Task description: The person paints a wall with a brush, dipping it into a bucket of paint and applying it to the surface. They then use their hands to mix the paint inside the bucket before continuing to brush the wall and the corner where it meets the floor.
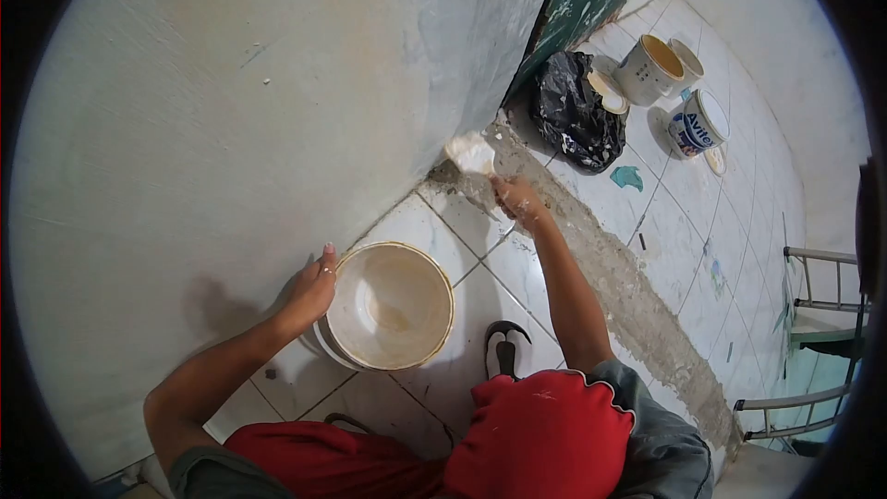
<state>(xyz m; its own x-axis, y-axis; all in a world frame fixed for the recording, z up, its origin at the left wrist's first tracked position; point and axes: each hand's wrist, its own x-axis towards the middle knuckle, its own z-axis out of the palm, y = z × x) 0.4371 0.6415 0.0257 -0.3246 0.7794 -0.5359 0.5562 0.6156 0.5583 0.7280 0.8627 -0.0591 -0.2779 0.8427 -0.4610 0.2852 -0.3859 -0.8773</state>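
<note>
My left hand (312, 291) grips the rim of a white bucket (442, 314) on the tiled floor beside the wall. A little liquid or residue shows on the bucket's bottom. My right hand (519, 201) is closed on a pale, paint-smeared tool (471, 155), held low near the wall's bottom corner. The tool's exact shape is too blurred to tell. Below it lies the broken edge of the tiles, next to a rough cement strip (610, 263).
A black plastic bag (575, 115) sits by the green door (587, 0). Beyond it stand several paint buckets, one labelled (695, 127). A teal scrap (626, 177) lies on the tiles. Metal ladder-like rails (799, 402) are at the right. My sandalled foot (506, 351) is near the bucket.
</note>
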